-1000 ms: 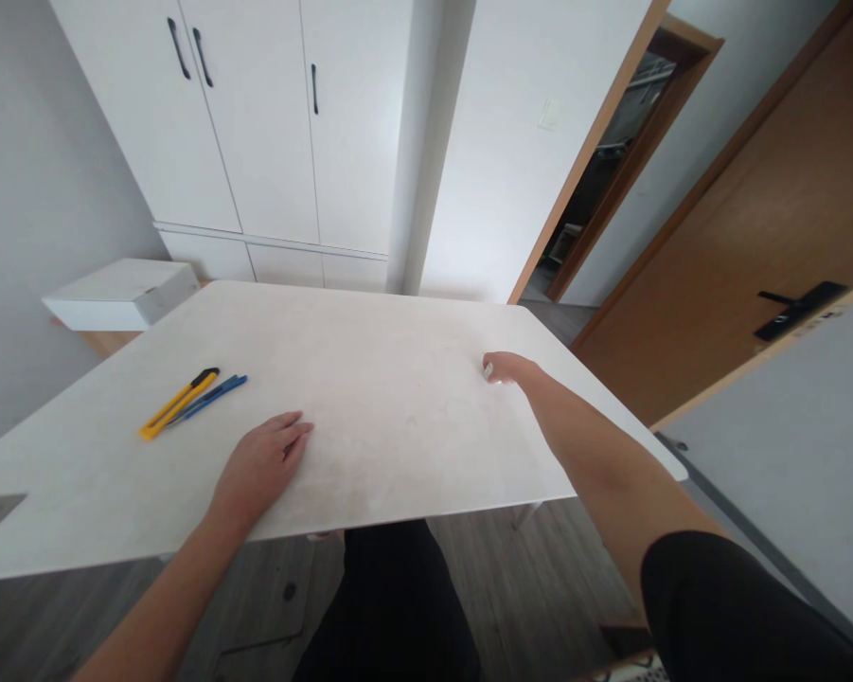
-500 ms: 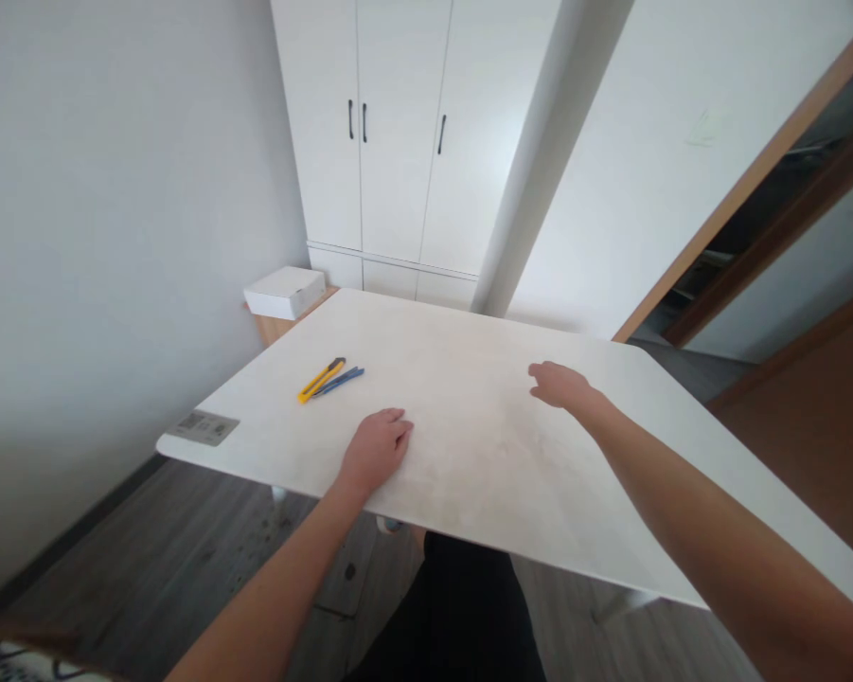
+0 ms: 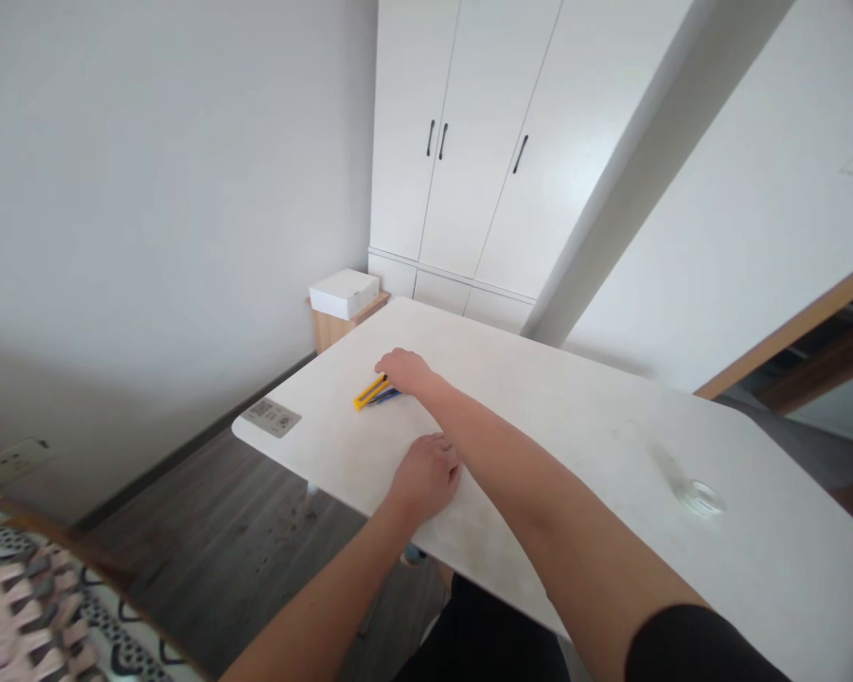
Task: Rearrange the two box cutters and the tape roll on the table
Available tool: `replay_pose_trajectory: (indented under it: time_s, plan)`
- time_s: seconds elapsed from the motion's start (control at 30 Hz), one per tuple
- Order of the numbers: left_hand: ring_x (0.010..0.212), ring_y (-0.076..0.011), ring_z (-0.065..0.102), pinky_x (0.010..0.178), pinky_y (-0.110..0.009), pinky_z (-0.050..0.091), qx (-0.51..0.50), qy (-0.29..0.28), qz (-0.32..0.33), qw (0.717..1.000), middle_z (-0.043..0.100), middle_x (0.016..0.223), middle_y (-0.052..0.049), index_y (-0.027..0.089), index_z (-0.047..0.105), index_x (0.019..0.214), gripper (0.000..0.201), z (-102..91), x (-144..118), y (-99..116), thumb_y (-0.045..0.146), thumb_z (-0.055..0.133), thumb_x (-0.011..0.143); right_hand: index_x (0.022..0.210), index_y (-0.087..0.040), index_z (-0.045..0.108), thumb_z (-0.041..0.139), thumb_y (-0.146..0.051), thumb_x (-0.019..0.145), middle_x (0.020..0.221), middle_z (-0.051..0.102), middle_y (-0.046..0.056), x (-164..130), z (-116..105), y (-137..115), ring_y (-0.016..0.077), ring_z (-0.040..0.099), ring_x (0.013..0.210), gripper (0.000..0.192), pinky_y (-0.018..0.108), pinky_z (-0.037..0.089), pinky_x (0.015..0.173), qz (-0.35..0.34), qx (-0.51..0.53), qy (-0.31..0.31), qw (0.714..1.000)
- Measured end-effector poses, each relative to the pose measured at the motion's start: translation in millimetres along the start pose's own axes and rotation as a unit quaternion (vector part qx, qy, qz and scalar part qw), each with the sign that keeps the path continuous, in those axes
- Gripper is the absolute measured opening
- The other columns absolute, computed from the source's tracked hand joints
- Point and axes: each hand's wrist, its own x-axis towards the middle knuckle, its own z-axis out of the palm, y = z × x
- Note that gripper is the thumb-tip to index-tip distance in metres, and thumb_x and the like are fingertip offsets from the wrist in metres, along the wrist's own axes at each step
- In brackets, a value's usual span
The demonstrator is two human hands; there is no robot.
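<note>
My right hand (image 3: 403, 369) reaches across the white table to a yellow utility knife (image 3: 370, 392), its fingers over the knife's far end. The hand covers that end, so whether the fingers grip it is hidden. Beside the utility knife, partly under my right hand, lies a slim blue tool (image 3: 383, 396) whose kind I cannot make out. My left hand (image 3: 426, 475) rests palm down near the table's front edge, behind my right forearm, fingers loosely laid on the surface and holding nothing.
The white table (image 3: 511, 365) bears a grey printed label (image 3: 271, 417) at its left corner. A clear round object (image 3: 701, 497) lies on the right side. Beyond the far left corner, a white box (image 3: 345, 293) sits on a wooden cabinet (image 3: 330, 332). White wardrobe doors (image 3: 469, 189) stand behind.
My right hand has swung from the right side of the table leftward to the utility knife. The view has turned left and shows the clear round object. My left hand stays on the table.
</note>
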Motion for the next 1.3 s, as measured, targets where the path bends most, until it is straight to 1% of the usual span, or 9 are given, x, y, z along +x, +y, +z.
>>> replay_pose_trajectory:
  time_s: [0.17, 0.27, 0.37, 0.47, 0.57, 0.73, 0.87, 1.0, 1.3]
  plan:
    - [0.105, -0.0259, 0.063, 0.096, -0.044, 0.047, -0.018, 0.022, -0.005, 1.000, 0.072, 0.101, -0.010, 0.022, 0.071, 0.090, 0.021, 3.3, 1, -2, 0.017, 0.051, 0.087, 0.101, -0.019, 0.070, 0.050, -0.012, 0.092, 0.113, 0.070, 0.010, 20, 6, -5, 0.0253, 0.058, 0.109, 0.023, 0.035, 0.047, 0.085, -0.035, -0.040, -0.057, 0.997]
    - [0.104, -0.0256, 0.064, 0.097, -0.043, 0.048, -0.022, 0.015, 0.000, 1.000, 0.073, 0.101, -0.010, 0.022, 0.071, 0.091, 0.021, 1.9, 2, -3, 0.017, 0.051, 0.087, 0.105, -0.019, 0.068, 0.045, -0.014, 0.095, 0.115, 0.068, 0.011, 13, 9, -5, 0.0247, 0.058, 0.109, 0.026, 0.036, 0.046, 0.087, 0.002, -0.033, -0.020, 0.999]
    - [0.107, -0.0251, 0.064, 0.099, -0.042, 0.047, -0.004, -0.008, 0.015, 1.000, 0.073, 0.104, -0.009, 0.021, 0.073, 0.092, 0.024, -0.3, 1, -3, 0.018, 0.050, 0.089, 0.110, -0.019, 0.065, 0.039, -0.015, 0.098, 0.117, 0.066, 0.011, -19, 13, 3, 0.0244, 0.056, 0.110, 0.030, 0.037, 0.047, 0.088, 0.085, -0.006, 0.032, 0.996]
    - [0.117, -0.0264, 0.061, 0.105, -0.044, 0.045, 0.024, -0.004, 0.018, 1.000, 0.068, 0.124, -0.012, 0.020, 0.074, 0.104, 0.031, 0.5, 0, -5, 0.022, 0.046, 0.093, 0.114, -0.020, 0.064, 0.036, -0.017, 0.099, 0.116, 0.065, 0.012, -87, 22, 23, 0.0244, 0.056, 0.109, 0.032, 0.036, 0.047, 0.086, 0.193, 0.010, 0.039, 0.980]
    - [0.118, -0.0277, 0.061, 0.106, -0.046, 0.046, 0.038, -0.001, 0.026, 0.999, 0.067, 0.126, -0.013, 0.020, 0.075, 0.107, 0.033, 4.0, 0, -8, 0.027, 0.045, 0.094, 0.113, -0.021, 0.064, 0.039, -0.020, 0.098, 0.113, 0.065, 0.012, -192, 36, 48, 0.0235, 0.060, 0.105, 0.029, 0.033, 0.048, 0.083, 0.316, 0.029, -0.017, 0.948]
    - [0.115, -0.0288, 0.063, 0.105, -0.047, 0.046, 0.051, 0.001, 0.047, 0.998, 0.068, 0.124, -0.013, 0.020, 0.075, 0.106, 0.036, 6.8, 1, -11, 0.032, 0.043, 0.094, 0.109, -0.023, 0.068, 0.048, -0.016, 0.092, 0.112, 0.067, 0.010, -383, 56, 82, 0.0228, 0.063, 0.103, 0.027, 0.030, 0.048, 0.078, 0.519, 0.047, -0.140, 0.842]
    - [0.115, -0.0288, 0.063, 0.105, -0.046, 0.046, 0.068, -0.002, 0.053, 0.996, 0.068, 0.124, -0.013, 0.020, 0.075, 0.105, 0.038, 6.1, 1, -11, 0.034, 0.042, 0.095, 0.112, -0.023, 0.069, 0.050, -0.015, 0.090, 0.117, 0.065, 0.012, -477, 63, 98, 0.0248, 0.062, 0.106, 0.030, 0.031, 0.047, 0.077, 0.603, 0.050, -0.182, 0.775]
    - [0.116, -0.0286, 0.063, 0.105, -0.044, 0.046, 0.088, -0.006, 0.055, 0.995, 0.068, 0.125, -0.014, 0.018, 0.074, 0.108, 0.040, 5.8, 0, -11, 0.033, 0.040, 0.095, 0.114, -0.024, 0.068, 0.052, -0.017, 0.089, 0.119, 0.064, 0.011, -507, 71, 109, 0.0242, 0.061, 0.107, 0.031, 0.031, 0.046, 0.077, 0.619, 0.072, -0.186, 0.760]
    - [0.116, -0.0284, 0.063, 0.105, -0.044, 0.046, 0.078, -0.002, 0.056, 0.995, 0.068, 0.125, -0.014, 0.018, 0.075, 0.108, 0.040, 7.5, 0, -13, 0.033, 0.041, 0.095, 0.126, -0.022, 0.062, 0.059, -0.017, 0.087, 0.126, 0.063, 0.011, -511, 79, 112, 0.0229, 0.058, 0.113, 0.040, 0.030, 0.044, 0.082, 0.609, 0.091, -0.166, 0.771]
